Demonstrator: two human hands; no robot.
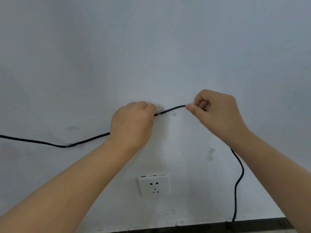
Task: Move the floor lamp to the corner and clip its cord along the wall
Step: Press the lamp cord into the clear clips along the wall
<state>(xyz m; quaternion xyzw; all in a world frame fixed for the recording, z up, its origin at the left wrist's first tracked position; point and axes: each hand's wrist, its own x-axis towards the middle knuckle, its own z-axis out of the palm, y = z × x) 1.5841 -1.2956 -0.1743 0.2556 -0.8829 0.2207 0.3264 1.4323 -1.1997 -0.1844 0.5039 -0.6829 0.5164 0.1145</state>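
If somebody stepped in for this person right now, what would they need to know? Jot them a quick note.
Left hand: closed on the black cord, pressing it at a clear clip on the wall.
Right hand: pinching the cord further right, holding it taut.
Done: the cord sits in one clip at lower left; the middle clip is being seated.
Left: more clear clips wait empty to the right, where the cord hangs loose towards the floor. The wall socket has nothing plugged in. The lamp is out of view.

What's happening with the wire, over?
Both hands, left and right, pinching black cord. Cord at clear clip on wall. Nothing blocking. Socket below empty.
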